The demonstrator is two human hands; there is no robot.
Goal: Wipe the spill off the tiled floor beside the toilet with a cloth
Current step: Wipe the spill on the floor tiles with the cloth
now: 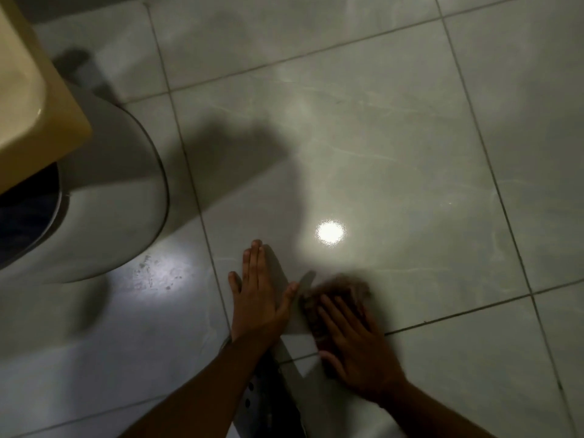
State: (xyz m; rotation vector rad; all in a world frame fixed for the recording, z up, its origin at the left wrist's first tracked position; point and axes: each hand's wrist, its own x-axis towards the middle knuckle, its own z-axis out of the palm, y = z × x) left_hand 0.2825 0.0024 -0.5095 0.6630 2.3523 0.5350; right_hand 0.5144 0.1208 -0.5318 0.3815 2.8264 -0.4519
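Observation:
A dark brownish cloth (pixel 335 295) lies on the pale grey tiled floor (pixel 363 137), blurred by motion. My right hand (pixel 354 346) rests flat on top of the cloth and presses it to the tile. My left hand (pixel 257 295) lies flat on the floor just left of the cloth, fingers spread, holding nothing. The white toilet (pixel 104 200) stands at the left. Faint smudges (pixel 155 273) show on the tile beside its base. I cannot make out a clear spill near the cloth.
A cream-coloured basin (pixel 31 99) juts in at the top left, above the toilet. A bright lamp reflection (pixel 330 233) shines on the tile ahead of my hands. Dark grout lines cross the floor. A dark patterned garment (pixel 265 387) shows between my forearms.

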